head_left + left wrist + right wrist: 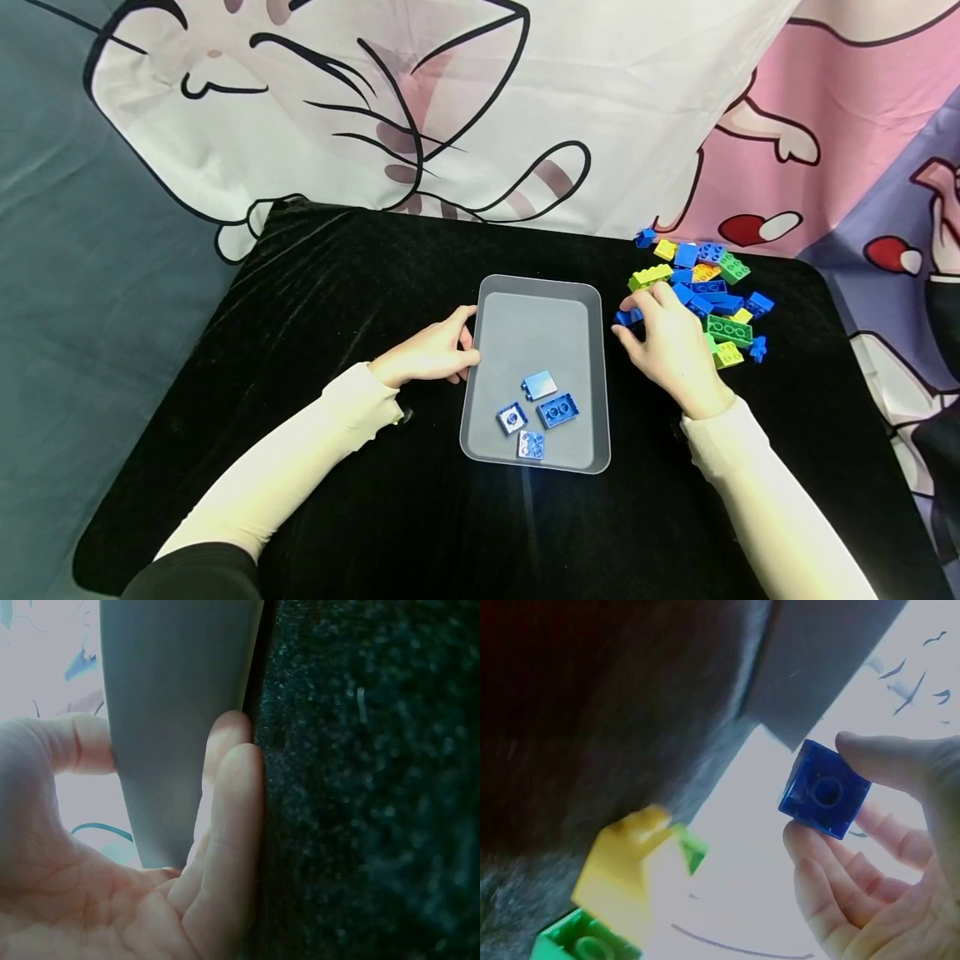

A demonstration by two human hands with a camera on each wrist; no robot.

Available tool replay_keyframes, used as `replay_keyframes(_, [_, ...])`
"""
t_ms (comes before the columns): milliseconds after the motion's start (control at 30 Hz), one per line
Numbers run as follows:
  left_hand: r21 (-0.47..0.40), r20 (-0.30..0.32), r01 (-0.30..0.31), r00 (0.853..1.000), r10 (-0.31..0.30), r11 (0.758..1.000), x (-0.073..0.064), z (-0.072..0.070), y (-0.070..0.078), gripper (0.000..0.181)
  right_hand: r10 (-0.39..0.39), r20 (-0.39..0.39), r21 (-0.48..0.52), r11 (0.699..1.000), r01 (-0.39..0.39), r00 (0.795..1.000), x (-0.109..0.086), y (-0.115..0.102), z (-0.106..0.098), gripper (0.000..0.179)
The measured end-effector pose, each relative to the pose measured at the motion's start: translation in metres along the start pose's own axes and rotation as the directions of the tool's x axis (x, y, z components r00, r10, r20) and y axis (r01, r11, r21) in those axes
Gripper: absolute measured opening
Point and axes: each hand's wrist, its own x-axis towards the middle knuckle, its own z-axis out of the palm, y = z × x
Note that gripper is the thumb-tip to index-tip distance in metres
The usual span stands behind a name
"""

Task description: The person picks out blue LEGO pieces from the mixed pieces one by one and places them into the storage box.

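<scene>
A grey tray [536, 325] lies on the black cloth, holding several blue toy bricks [558, 410] near its front end. At the tray's left side, my left hand [431, 350] holds the edge, thumb at the rim and fingers along the outer wall [161, 735]. My right hand [675, 354] pinches a small square blue brick [825, 791] between thumb and fingertips, its hollow underside showing in the right wrist view. That hand is just right of the tray, at the left edge of a pile of blue, green and yellow bricks [729, 331].
Black cloth [360, 283] covers the table. A printed cartoon curtain [637, 100] hangs behind its far edge. In the right wrist view, a yellow brick [619, 877] and a green brick [577, 941] are near the right hand.
</scene>
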Motion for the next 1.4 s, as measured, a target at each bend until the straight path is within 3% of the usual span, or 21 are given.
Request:
replay_keyframes(433, [0.005,-0.005,0.008,1.0,-0.008,1.0,0.001,0.0,-0.001,0.083,-0.173,0.044,0.067,0.983,0.17,0.984,-0.016,-0.044,-0.008,0.031])
replay_keyframes(867, [0.002,0.0,-0.002,1.0,0.002,1.0,-0.001,0.0,0.001,0.082,-0.268,0.15,0.124,0.96,0.25,0.952,-0.027,-0.055,0.001,0.032])
replay_keyframes(1167, [0.0,-0.002,0.005,1.0,-0.005,1.0,0.0,0.0,0.001,0.083,-0.319,0.163,0.149,0.943,0.296,0.934,-0.032,-0.062,0.001,0.03])
replay_keyframes(1400, [-0.002,-0.003,0.009,1.0,-0.009,1.0,0.001,0.0,0.0,0.083,-0.324,0.161,0.153,0.941,0.301,0.932,-0.034,-0.063,-0.001,0.03])
